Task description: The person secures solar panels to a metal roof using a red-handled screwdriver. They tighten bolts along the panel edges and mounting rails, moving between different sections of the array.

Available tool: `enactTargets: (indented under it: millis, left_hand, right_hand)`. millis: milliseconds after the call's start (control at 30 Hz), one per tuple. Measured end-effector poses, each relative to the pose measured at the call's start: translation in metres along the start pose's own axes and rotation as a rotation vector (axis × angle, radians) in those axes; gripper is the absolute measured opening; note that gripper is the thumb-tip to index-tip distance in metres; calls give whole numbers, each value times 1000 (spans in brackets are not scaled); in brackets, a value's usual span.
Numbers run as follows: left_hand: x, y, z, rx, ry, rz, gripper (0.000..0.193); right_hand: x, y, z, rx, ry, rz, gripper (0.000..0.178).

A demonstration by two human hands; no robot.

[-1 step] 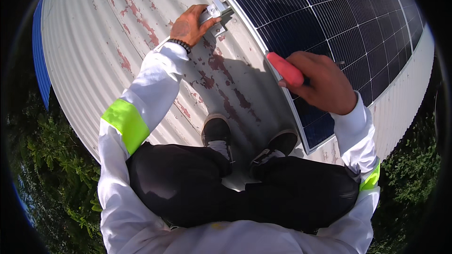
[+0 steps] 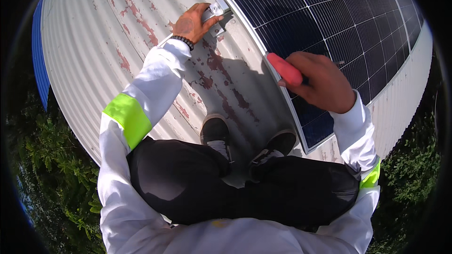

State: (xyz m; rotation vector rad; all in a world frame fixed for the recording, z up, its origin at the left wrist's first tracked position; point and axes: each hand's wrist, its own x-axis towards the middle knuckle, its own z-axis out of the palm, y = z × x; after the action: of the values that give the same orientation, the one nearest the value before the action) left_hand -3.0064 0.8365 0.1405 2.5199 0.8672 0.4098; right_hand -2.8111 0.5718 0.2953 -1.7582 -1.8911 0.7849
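My left hand (image 2: 192,23), wearing a dark bead bracelet, is closed around a short silver mounting rail on the roof. Its thumb and fingers lie close behind a metal clamp (image 2: 218,7) at the rail's end, beside the solar panel's frame. A small metal bracket (image 2: 217,30) shows below the thumb. Over the near part of the dark solar panel (image 2: 301,23), my right hand (image 2: 322,80) is wrapped around a red-handled tool (image 2: 285,69). A thin metal tip shows past its knuckles; the rest of the tool is hidden.
Pale corrugated metal roofing (image 2: 94,56) with peeling reddish patches lies under me and curves down to the left. My shoes (image 2: 215,134) stand on it next to the panel's near corner. A blue sheet edge (image 2: 39,61) is at far left, with green foliage (image 2: 52,169) beyond the roof.
My left hand and the clamp have edged slightly toward the panel frame. My right hand holds the red-handled tool in nearly the same place.
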Motion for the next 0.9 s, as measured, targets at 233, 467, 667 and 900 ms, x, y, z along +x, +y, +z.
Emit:
enactTargets:
  millis: [233,467,667,900]
  left_hand:
    - [19,4,18,-28,-5,-55,69]
    - [17,-2,20,-154,-5,-82,71]
    - [17,0,22,-142,16,-66,56]
    - [17,2,19,-158,12,-80,58]
  right_hand:
    - [-6,-18,-8,-34,-124,345,38]
    - [61,-21,-56,-291,12,64,30]
    - [135,-45,-72,464,206,-49,17]
    - [152,-35,-46,128,206,-45,15]
